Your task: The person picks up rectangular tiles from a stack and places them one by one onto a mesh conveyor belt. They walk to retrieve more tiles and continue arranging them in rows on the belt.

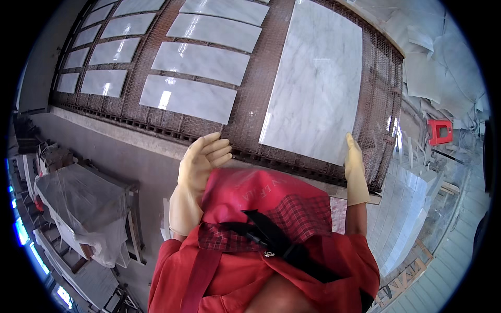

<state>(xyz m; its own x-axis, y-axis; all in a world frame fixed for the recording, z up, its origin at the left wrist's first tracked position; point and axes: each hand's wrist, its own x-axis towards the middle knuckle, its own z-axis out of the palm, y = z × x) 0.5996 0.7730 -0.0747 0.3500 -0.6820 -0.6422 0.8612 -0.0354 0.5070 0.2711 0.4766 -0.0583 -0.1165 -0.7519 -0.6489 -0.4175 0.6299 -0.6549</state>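
My left hand (206,154), in a cream rubber glove, is held with palm turned up and fingers stretched, over the near edge of a brown mesh conveyor bed (250,112). Nothing is in it. A large glossy white-grey marble slab (318,78) lies flat on the mesh. By its near right corner is my right hand (354,161), gloved alike and seen edge-on with straight fingers, against or very close to the slab's right edge. The closest smaller piece to my left hand is a rectangular marble tile (188,99).
Several more marble tiles (104,82) lie in rows on the bed's left. A pale ledge (130,136) borders the near side. Plastic sheeting covers a stack (83,193) at lower left. Stone slabs (404,208) stand at right, with a red plastic stool (440,132) beyond.
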